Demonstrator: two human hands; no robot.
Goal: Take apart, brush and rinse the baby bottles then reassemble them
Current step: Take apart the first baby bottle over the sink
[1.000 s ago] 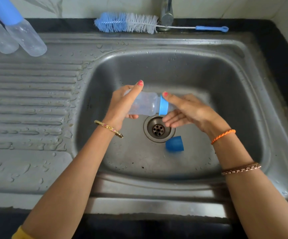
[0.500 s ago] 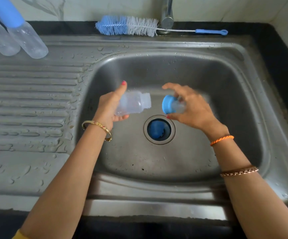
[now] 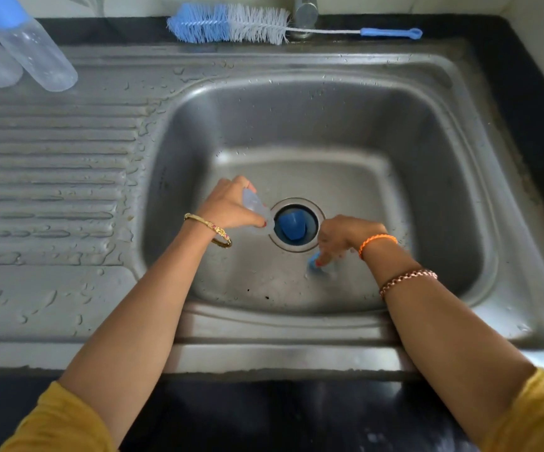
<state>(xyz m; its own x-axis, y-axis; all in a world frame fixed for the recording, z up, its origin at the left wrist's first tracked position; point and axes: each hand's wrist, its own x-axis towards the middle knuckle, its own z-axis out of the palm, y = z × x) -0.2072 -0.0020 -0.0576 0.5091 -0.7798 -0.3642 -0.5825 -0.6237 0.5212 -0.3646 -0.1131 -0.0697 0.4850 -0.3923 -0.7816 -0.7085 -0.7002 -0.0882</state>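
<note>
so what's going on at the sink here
A person is taking a baby bottle apart over the sink. The left hand grips the clear bottle, tipped down beside the drain, where a blue cap sits. The right hand holds the blue collar low against the basin floor. The brush lies unused by the tap.

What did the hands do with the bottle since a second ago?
The right hand unscrewed the blue collar from the bottle and carried it down to the sink floor. The left hand kept hold of the bottle, tipped it and lowered it beside the drain. The blue cap slid onto the drain. The brush and the two bottles on the drainboard stayed put.
</note>
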